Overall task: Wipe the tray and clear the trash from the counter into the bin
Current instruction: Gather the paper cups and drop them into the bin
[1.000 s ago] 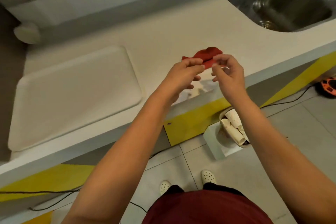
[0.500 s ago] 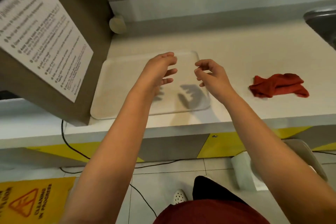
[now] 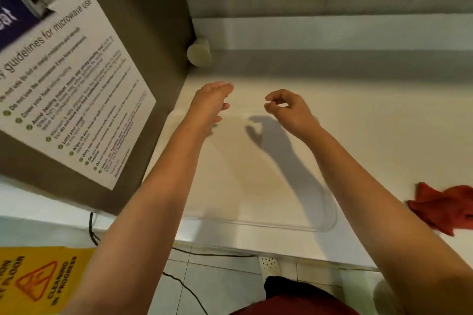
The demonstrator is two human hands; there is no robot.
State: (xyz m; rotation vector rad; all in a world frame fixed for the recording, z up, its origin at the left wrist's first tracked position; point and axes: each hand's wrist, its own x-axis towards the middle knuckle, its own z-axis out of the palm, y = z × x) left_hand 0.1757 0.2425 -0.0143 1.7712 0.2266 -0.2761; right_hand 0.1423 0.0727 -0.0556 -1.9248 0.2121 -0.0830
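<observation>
While reaching out above the white tray (image 3: 261,186): left hand (image 3: 212,102) over its far left part, fingers extended and relaxed, holding nothing; right hand (image 3: 286,107) beside it over the far middle, fingers loosely curled, thumb near the forefinger, also holding nothing. Lying flat on the white counter (image 3: 384,135), close to its front edge. Right of the tray and apart from it, near the same front edge: crumpled red cloth (image 3: 445,207). Beyond the tray's far left corner: small pale cylinder (image 3: 199,51). Left of the tray: brown panel (image 3: 143,46) bearing a microwave guidelines poster (image 3: 71,100).
</observation>
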